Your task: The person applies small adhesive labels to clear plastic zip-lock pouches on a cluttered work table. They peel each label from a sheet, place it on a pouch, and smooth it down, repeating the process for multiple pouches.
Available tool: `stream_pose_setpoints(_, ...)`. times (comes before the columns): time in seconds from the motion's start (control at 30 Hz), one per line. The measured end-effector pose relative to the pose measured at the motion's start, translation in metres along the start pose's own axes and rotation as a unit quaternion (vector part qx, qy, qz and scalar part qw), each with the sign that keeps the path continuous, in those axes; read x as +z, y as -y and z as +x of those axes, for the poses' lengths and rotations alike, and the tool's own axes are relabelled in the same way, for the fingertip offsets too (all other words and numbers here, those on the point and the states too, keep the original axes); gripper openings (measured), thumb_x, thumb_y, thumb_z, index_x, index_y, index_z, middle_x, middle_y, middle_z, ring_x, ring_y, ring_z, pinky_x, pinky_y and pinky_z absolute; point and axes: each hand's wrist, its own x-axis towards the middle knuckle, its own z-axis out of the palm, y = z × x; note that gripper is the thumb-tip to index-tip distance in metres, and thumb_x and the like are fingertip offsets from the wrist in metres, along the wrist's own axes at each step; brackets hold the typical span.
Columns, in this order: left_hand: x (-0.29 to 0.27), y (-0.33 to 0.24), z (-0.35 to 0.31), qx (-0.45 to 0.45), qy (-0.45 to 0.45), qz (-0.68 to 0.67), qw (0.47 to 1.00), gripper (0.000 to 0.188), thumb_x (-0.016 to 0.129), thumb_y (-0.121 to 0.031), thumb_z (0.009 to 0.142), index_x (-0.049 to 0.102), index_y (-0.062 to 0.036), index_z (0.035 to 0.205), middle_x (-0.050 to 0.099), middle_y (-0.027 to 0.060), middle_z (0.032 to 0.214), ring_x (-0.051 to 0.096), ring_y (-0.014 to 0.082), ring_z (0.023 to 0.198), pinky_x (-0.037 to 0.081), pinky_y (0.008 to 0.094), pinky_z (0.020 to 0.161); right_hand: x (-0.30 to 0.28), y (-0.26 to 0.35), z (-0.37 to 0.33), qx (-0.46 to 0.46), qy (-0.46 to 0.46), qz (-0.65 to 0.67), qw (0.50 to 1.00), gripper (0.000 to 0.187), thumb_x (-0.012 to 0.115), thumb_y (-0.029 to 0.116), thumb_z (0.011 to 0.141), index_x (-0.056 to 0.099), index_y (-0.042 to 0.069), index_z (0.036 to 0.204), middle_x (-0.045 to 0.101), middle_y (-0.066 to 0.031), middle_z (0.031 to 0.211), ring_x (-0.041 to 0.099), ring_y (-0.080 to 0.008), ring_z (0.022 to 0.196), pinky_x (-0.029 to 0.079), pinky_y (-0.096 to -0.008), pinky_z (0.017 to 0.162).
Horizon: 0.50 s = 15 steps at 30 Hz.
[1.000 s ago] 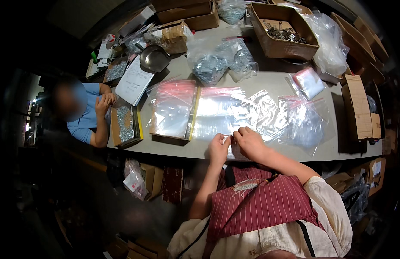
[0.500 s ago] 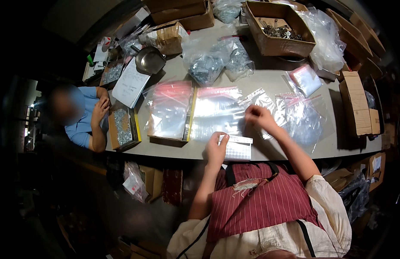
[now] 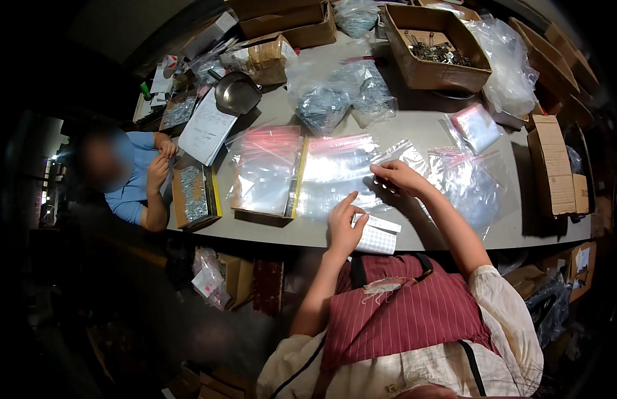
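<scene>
My left hand [image 3: 346, 225] is at the table's near edge, closed on a white sheet of small round stickers [image 3: 380, 239] by its left side. The index finger points away from me and the thumb lies by the sheet's upper corner. Above and to the right, my right hand [image 3: 400, 177] hovers at the right edge of a stack of clear zip bags [image 3: 335, 174], thumb and finger pinched together. Whatever the pinch may hold is too small to make out. Small round dots show on some bags.
Left of the stack, a cardboard tray [image 3: 262, 214] holds more red-topped zip bags. Other bags [image 3: 469, 189] lie to the right. Farther back are bags of metal parts [image 3: 321, 106], a metal scoop [image 3: 238, 93] and a carton [image 3: 438, 76]. Another person's hands [image 3: 163, 159] are at the left.
The sticker sheet has tilted and shifted slightly right with my left hand, whose index finger is now extended. My right hand has moved left toward the bag stack. The other person's hands have risen slightly.
</scene>
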Motion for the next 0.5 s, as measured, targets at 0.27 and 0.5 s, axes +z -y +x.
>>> stream_pose_setpoints(0.27, 0.004, 0.003, -0.006, 0.021, -0.061, -0.001, 0.998, 0.012, 0.073, -0.013, 0.082, 0.065, -0.0053, 0.085, 0.057, 0.0164, 0.143, 0.058, 0.0353, 0.120, 0.039, 0.0454, 0.103, 0.026, -0.005, 0.055, -0.193, -0.083, 0.070, 0.975, 0.063, 0.079, 0.007, 0.080, 0.046, 0.003, 0.134, 0.052, -0.0111, 0.121, 0.058, -0.0170, 0.091, 0.055, -0.0309, 0.078)
stream_pose_setpoints(0.5, 0.001, -0.008, -0.010, 0.005, -0.057, -0.075, 0.996, 0.012, 0.074, -0.012, 0.081, 0.065, -0.0037, 0.084, 0.056, 0.0194, 0.143, 0.058, 0.0341, 0.123, 0.038, 0.0455, 0.106, 0.057, -0.011, 0.062, -0.365, -0.222, -0.105, 0.898, 0.075, 0.069, -0.007, 0.068, 0.043, 0.005, 0.137, 0.043, -0.0159, 0.132, 0.054, -0.0282, 0.110, 0.054, -0.0342, 0.085)
